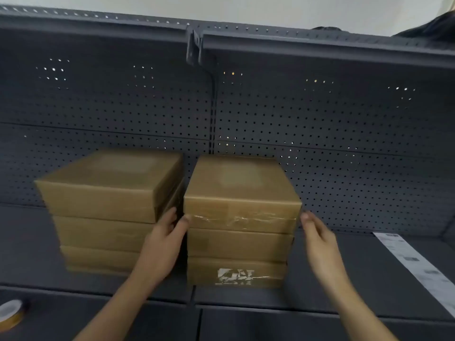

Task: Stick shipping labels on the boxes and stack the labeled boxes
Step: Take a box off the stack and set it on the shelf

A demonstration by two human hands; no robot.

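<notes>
A dark metal shelf holds a left stack and a right stack of brown boxes, three high. On the right stack's top box, the left hand touches the left side with straight fingers. The right hand hovers open just beside the box. It seems to be being squared; next probably comes the label strip lying to the right.

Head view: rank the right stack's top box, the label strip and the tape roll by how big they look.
1. Top box.
2. Label strip, long, thin, cut by the frame.
3. Tape roll, smallest, though nearest and partly out of frame.
</notes>
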